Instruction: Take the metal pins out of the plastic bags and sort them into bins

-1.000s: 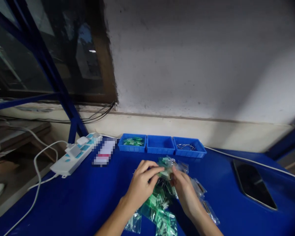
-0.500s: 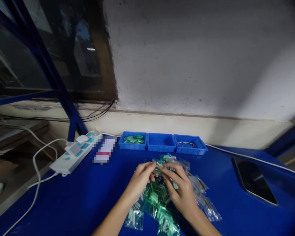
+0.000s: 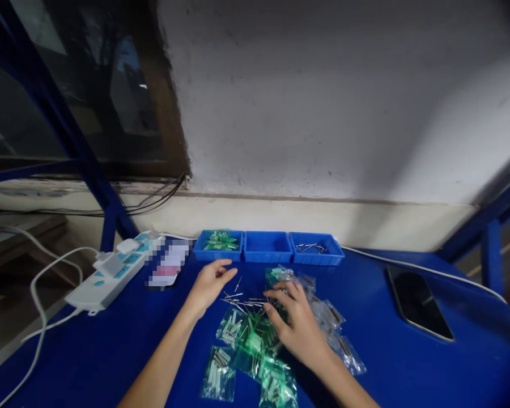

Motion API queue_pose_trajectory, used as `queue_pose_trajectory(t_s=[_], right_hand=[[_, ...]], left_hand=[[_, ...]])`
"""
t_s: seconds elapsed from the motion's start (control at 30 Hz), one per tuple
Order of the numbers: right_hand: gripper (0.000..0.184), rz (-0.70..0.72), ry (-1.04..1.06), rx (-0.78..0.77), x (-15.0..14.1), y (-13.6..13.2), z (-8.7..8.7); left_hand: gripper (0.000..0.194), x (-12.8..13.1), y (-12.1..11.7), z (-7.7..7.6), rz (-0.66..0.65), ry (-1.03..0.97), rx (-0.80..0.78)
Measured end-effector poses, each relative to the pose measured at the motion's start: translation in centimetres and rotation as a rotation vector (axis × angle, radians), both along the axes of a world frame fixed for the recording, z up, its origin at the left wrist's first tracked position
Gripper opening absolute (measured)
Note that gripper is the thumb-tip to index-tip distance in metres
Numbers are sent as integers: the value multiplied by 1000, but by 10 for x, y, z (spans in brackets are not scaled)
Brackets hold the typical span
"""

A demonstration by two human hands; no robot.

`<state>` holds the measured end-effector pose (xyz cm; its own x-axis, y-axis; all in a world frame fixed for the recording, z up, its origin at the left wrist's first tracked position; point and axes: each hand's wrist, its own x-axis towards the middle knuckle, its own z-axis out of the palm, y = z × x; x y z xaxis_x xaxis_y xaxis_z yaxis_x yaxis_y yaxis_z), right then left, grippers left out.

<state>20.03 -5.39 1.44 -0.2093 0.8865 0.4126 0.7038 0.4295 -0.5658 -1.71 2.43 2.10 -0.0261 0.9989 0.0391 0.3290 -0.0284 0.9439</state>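
Note:
My left hand (image 3: 210,286) is open, thumb and fingers apart, just in front of the left blue bin (image 3: 199,249). Small green packets (image 3: 221,240) are heaped in that bin. Over the pile on the table, my right hand (image 3: 295,317) spreads its curved fingers, with the tips near loose thin metal pins (image 3: 253,302); I see nothing held in it. Green-tinted bags (image 3: 276,379) with pale and metal pieces lie below it. Clear bags (image 3: 217,371) with white sticks lie to the left, and clear bags with metal pieces (image 3: 348,354) to the right.
The middle blue bin (image 3: 267,247) and the right blue bin (image 3: 317,258), with metal pins inside, stand along the wall. A white power strip (image 3: 110,277) with cables and a blurred phone-like item (image 3: 169,265) are at left. A black phone (image 3: 419,303) lies at right.
My hands have parted, and the small packet between them is gone from there. My left hand moved left toward the left bin, whose heap looks higher. My right hand lowered over the pins.

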Motion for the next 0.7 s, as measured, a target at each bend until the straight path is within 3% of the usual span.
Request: queue_pose_trajectory(t_s=[0.13, 0.3, 0.43, 0.7], right_hand=[[22, -42, -69, 2, 9, 10, -5], [35, -148, -237, 16, 25, 25, -23], [53, -261, -324, -2, 32, 38, -32], [14, -204, -258, 7, 29, 46, -27]], left_hand=[[26, 11, -19, -20, -110, 274, 152], [29, 41, -33, -22, -163, 467, 181], [24, 56, -46, -22, -329, 471, 240], [23, 56, -55, -13, -407, 441, 296]])
